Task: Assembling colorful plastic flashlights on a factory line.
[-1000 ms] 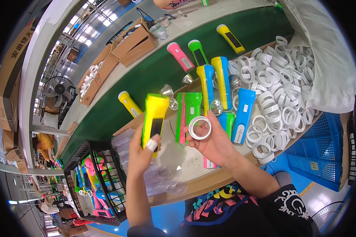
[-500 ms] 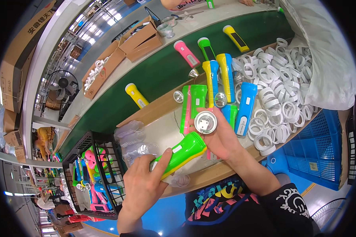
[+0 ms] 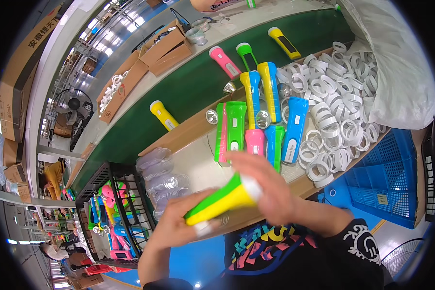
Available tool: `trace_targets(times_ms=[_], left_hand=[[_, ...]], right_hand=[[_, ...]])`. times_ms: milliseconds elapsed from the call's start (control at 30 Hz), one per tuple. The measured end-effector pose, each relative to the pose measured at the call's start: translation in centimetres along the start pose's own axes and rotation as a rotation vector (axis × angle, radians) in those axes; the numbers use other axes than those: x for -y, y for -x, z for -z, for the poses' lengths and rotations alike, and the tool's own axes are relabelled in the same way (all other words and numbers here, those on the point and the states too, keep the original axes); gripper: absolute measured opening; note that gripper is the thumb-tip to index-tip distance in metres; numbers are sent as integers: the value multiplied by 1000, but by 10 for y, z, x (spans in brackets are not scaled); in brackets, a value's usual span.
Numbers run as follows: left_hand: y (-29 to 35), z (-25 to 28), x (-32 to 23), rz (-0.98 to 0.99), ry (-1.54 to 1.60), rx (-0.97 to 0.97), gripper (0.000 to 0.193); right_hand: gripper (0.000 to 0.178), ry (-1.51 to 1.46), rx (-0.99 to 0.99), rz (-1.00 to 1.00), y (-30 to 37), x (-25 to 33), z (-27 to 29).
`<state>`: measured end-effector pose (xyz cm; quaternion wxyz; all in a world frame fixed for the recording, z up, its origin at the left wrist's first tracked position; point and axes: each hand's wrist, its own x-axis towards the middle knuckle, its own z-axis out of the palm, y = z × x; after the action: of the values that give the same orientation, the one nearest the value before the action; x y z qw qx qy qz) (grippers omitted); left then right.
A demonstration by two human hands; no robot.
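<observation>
A green and yellow flashlight [image 3: 223, 202] lies tilted across the space between my hands, its wide head toward the right. My left hand [image 3: 175, 218] is closed around the handle end. At the head, my right hand [image 3: 274, 195], smeared by motion, wraps the white rim [image 3: 250, 187]. Beyond my hands, several flashlight bodies lie in the cardboard tray, among them a green one [image 3: 236, 124], a blue one [image 3: 295, 130] and a yellow and blue one [image 3: 270, 92]. Shiny reflectors [image 3: 262, 119] rest among them.
White rings [image 3: 331, 121] are heaped at the tray's right, beside a white plastic bag [image 3: 396, 67]. Clear lens discs [image 3: 166, 182] lie at its left. A black crate [image 3: 130, 217] of flashlight parts stands left, a blue crate [image 3: 382, 179] right. A yellow flashlight [image 3: 163, 115] lies on the green surface.
The silver reflector in my right hand is no longer visible; that hand has moved down onto the flashlight's head, where a white rim now shows. The flashlight has turned, showing more yellow.
</observation>
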<state>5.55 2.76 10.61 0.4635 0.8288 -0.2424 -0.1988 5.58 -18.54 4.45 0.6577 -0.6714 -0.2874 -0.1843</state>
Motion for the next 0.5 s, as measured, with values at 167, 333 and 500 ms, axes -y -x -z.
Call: trace_targets(times_ms=[167,333,500], left_hand=[[-3,3,-7,-218,-300,-50,58],[-32,-15,30,-305,-1300,-197,55],[-13,-11,9,-74,-264,-109,56]], right_hand=[[40,178,45,-146,-4,16,-1],[41,-711,-241,-1068,-4,-63,-7],[38,157,58,36,-12,-30,10]])
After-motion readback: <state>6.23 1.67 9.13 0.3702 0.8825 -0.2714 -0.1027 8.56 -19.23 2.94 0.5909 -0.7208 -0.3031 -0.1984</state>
